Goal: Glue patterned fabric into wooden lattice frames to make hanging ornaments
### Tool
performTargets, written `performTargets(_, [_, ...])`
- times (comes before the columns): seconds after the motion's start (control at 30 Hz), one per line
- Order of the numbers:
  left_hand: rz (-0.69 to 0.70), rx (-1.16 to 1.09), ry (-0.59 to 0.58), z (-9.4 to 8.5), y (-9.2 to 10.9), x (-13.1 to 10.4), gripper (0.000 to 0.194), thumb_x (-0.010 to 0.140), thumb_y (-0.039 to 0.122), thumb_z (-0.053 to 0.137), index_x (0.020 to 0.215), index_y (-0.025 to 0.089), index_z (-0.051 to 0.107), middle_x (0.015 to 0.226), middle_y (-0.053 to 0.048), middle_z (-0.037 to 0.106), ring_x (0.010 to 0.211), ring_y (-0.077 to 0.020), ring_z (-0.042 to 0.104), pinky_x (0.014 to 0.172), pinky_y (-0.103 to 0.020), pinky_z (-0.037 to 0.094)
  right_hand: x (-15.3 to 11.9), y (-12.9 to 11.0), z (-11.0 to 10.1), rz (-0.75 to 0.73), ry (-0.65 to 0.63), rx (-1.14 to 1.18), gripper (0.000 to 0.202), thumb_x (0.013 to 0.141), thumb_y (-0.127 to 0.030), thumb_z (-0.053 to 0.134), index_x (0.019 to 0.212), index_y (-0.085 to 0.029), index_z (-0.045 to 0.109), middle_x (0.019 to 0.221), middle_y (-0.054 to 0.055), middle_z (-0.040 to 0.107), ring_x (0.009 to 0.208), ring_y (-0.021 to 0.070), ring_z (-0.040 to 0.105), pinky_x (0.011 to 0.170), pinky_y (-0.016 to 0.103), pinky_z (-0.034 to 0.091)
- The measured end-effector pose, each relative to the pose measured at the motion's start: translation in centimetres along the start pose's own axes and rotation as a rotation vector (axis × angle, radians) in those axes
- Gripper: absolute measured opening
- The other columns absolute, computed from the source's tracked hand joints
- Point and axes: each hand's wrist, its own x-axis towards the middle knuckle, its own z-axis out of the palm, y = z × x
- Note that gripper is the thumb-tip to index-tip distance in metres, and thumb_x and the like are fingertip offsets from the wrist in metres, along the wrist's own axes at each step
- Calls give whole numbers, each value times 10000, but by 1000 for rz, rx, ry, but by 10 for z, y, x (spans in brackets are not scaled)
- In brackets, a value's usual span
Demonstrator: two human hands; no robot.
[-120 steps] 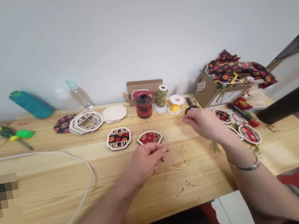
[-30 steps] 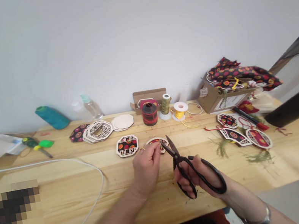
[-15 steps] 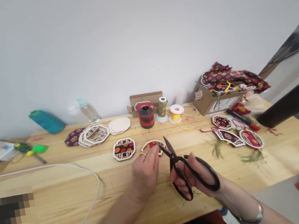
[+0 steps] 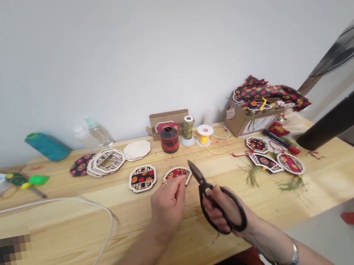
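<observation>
My right hand (image 4: 223, 209) grips a pair of black-handled scissors (image 4: 200, 178), blades together and pointing away from me. To the left, the thumb and fingers of my left hand (image 4: 169, 202) are pinched together. Whatever lies between those fingertips is too small to make out. Directly behind them is a fan-shaped ornament (image 4: 174, 173) with a pale cut-out frame and red patterned fabric, partly covered by the fingers. A squarish ornament (image 4: 142, 178) with dark floral fabric lies left of it on the wooden table (image 4: 113, 235).
Along the back stand a red-and-black cord spool (image 4: 169, 140), an olive thread cone (image 4: 189, 128) and a yellow cord spool (image 4: 205, 134). Stacked frames (image 4: 109, 161) lie back left. Finished-looking ornaments (image 4: 264, 162) and a cardboard box (image 4: 246, 121) are at right. A white cable (image 4: 108, 236) curves across the left.
The scissors have gone from open blades to closed, and my right hand has tilted them more upright. My left hand keeps its pinch by the fan-shaped ornament. The whole view has shifted slightly.
</observation>
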Motion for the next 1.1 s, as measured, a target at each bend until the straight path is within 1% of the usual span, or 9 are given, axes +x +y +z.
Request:
performTargets(0.07, [36,-53,-35,2,1,-2,148,872,137,532,903,145,677,707,-25,728,568,-108,652,566,-188,506,3,-11,-11,-114,186,-240,625,703,-830,423,631,-209,439,447,-101,286,351,54,241,337,197,215])
performTargets(0.13, [35,-76,-52,3,1,-4,149,867,131,532,908,148,674,668,-12,710,553,-106,642,555,-187,501,5,-23,-25,-203,408,-805,547,740,-717,529,587,-193,487,482,-27,440,439,107,426,435,234,312])
performTargets(0.2, [23,-84,-52,4,1,-4,151,864,126,531,914,152,670,667,-8,706,561,-107,644,563,-188,504,5,-33,-39,-122,580,-1334,416,791,-553,579,629,-170,580,607,75,604,596,192,582,556,280,386])
performTargets(0.3, [48,-104,-59,4,1,-3,161,867,117,519,926,151,665,662,-8,697,566,-105,643,568,-186,505,2,-41,-52,-17,565,-1693,273,864,-344,506,763,-148,667,795,164,701,748,246,659,647,308,419])
performTargets(0.47, [85,-84,-53,3,1,-2,168,870,117,517,944,155,663,677,-11,696,577,-108,648,578,-192,511,-4,-51,-52,-9,382,-1742,194,840,-211,503,781,-160,680,846,139,724,772,222,668,654,281,411])
performTargets(0.7, [107,-87,-28,2,0,-2,178,875,112,507,962,162,654,693,-14,702,570,-109,646,554,-192,505,-8,-65,-43,-3,356,-1734,217,870,-276,501,828,-152,674,877,134,724,788,223,675,654,270,424])
performTargets(0.8, [105,-89,-16,2,-1,-1,175,876,112,507,958,161,653,705,-21,710,588,-115,659,560,-193,509,-12,-86,-82,35,589,-1819,294,935,-270,404,847,-180,670,915,116,727,859,217,678,714,270,435])
performTargets(0.93, [120,-84,8,3,0,0,168,885,121,497,943,151,651,667,-20,695,562,-114,650,542,-187,505,-20,-121,-166,251,865,-1844,280,897,-151,412,878,-70,679,910,241,706,894,310,682,658,318,444])
performTargets(1.1, [112,-82,2,3,1,0,182,890,135,487,940,168,658,663,-17,696,546,-111,649,534,-182,506,-27,-127,-233,400,923,-1793,260,874,-224,501,811,-88,713,901,217,725,834,285,704,585,281,446])
